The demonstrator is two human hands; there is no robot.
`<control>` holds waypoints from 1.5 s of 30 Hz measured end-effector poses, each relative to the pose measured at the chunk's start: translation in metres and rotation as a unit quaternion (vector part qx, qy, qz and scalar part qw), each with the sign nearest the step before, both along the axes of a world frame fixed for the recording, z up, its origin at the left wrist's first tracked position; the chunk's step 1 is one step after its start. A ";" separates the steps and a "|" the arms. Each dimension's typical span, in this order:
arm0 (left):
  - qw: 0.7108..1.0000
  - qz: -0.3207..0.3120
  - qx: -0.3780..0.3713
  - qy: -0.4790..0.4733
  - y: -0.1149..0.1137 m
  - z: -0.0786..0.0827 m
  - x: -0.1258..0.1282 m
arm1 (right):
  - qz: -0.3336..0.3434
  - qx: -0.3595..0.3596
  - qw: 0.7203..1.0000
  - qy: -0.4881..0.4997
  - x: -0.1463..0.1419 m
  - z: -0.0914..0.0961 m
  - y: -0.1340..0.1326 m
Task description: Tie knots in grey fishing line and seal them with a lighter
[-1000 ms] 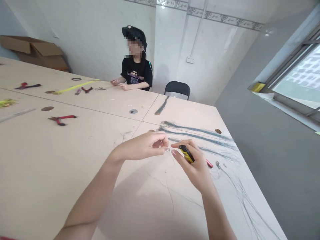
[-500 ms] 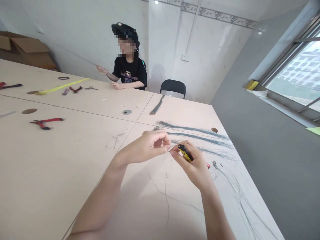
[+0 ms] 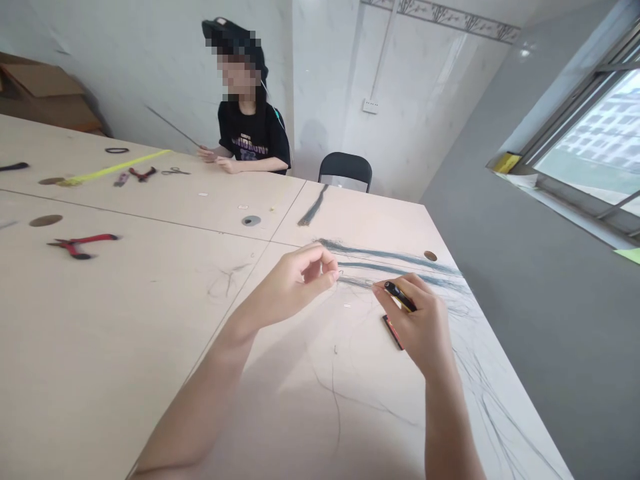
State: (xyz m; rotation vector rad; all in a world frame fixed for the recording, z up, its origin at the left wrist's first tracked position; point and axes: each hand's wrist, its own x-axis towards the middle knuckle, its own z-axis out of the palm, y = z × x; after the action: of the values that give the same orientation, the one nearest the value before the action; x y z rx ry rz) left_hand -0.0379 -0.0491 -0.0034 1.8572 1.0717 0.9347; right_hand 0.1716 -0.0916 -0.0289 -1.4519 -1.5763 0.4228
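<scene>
My left hand (image 3: 300, 279) hovers over the table with thumb and forefinger pinched on a tiny metal ring (image 3: 340, 272). A thin strand of dark hair (image 3: 356, 281) runs from that ring to my right hand (image 3: 423, 321). My right hand is closed around a yellow and black tool (image 3: 400, 297) and pinches the strand's other end. A red and black tool (image 3: 393, 331) lies on the table just under my right hand. Long bundles of dark hair (image 3: 390, 257) lie across the table beyond both hands.
Loose hairs (image 3: 335, 390) trail over the light table (image 3: 125, 313). Red pliers (image 3: 80, 244) lie at left. Farther off are a yellow strip (image 3: 115, 169), scissors (image 3: 175, 172) and a small hair bundle (image 3: 313, 210). A seated person (image 3: 245, 127) works opposite. A black chair (image 3: 345, 172) stands behind.
My hands have drawn apart: the right hand moved right and pulled a strand of hair out from the ring in my left fingers. The person opposite now holds a long thin strand.
</scene>
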 end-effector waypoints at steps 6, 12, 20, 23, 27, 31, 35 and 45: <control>0.997 0.036 0.006 -0.070 -0.003 -0.006 0.019 | 0.004 -0.054 0.973 0.225 -0.006 0.004 0.000; 0.991 0.020 0.025 -0.132 -0.008 -0.014 0.035 | 0.014 -0.136 0.916 0.377 -0.021 0.007 -0.003; 0.989 -0.037 -0.080 -0.116 -0.008 -0.005 0.027 | 0.034 -0.125 0.906 0.402 -0.020 0.006 -0.004; 0.980 -0.094 -0.148 -0.098 -0.009 -0.001 0.023 | 0.045 -0.123 0.910 0.394 -0.019 0.009 -0.005; 0.973 -0.135 -0.178 -0.052 -0.009 0.000 0.020 | 0.063 -0.139 0.919 0.364 -0.017 0.012 -0.006; 0.977 -0.118 -0.164 -0.070 -0.008 0.000 0.018 | 0.069 -0.150 0.931 0.324 -0.010 0.013 -0.006; 0.982 -0.092 -0.137 -0.090 -0.008 0.000 0.011 | 0.045 -0.116 0.972 0.198 -0.001 0.010 -0.003; 0.991 -0.060 -0.108 -0.043 -0.005 -0.005 0.006 | -0.023 -0.145 0.976 0.159 0.010 0.016 -0.003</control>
State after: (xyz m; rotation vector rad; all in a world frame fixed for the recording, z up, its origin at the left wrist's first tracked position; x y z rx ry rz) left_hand -0.0323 -0.0542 -0.0082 1.6688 0.9595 0.7887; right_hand 0.1813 -0.0950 -0.0129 -1.5438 -1.2585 0.8421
